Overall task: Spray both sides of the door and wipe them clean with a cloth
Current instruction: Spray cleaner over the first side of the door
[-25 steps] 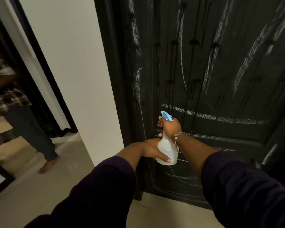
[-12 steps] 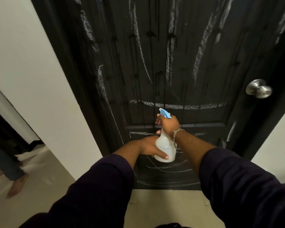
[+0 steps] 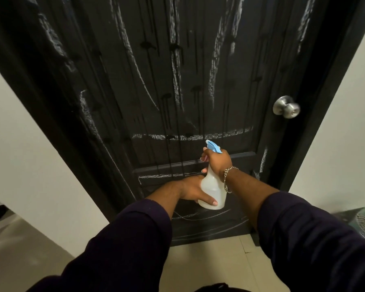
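Both hands held a translucent white plastic spray bottle (image 3: 212,189) before the black chalk-streaked door (image 3: 177,81).
Right hand (image 3: 218,160) wrapped its blue trigger head, grip closed; left hand (image 3: 193,189) cupped the base, thumb across it.

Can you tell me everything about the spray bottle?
The spray bottle is small, with a cloudy white body that looks like plastic and a light blue trigger head on top. It stands upright in the air, close in front of the black door, nozzle toward it. The right hand grips its neck at the trigger, and the left hand holds the body near the base.
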